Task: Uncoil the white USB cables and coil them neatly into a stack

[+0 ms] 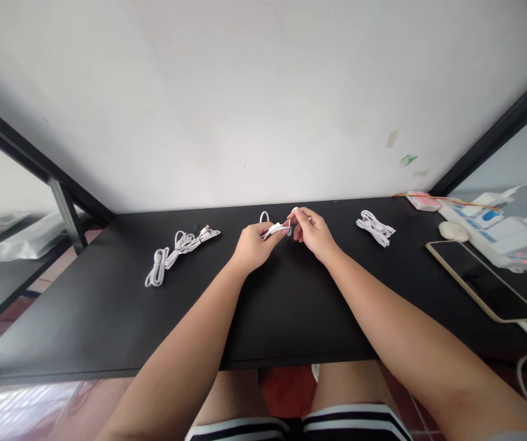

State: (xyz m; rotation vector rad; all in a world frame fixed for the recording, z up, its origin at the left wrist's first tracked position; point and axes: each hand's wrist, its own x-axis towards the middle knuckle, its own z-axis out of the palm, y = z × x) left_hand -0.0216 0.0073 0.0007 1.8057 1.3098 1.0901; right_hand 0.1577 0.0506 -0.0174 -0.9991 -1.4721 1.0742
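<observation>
Over the middle of the black table (286,318), my left hand (253,246) is closed round a coiled white cable (276,229), with a loop standing up behind the fingers. Beside it, my right hand (312,233) pinches a part of the same cable between thumb and fingertips. Left of my hands lie several bundled white cables, among them a small coil (157,268) and a longer bundle with a plug (194,241). To the right rests another coiled white cable (375,228).
At the right are a phone (484,278) with a cord plugged in, a white power strip (463,217) with chargers, a round white case (453,231) and a pink-and-white box (423,201). A wall stands behind the table; plastic bags (31,236) lie on a surface at far left.
</observation>
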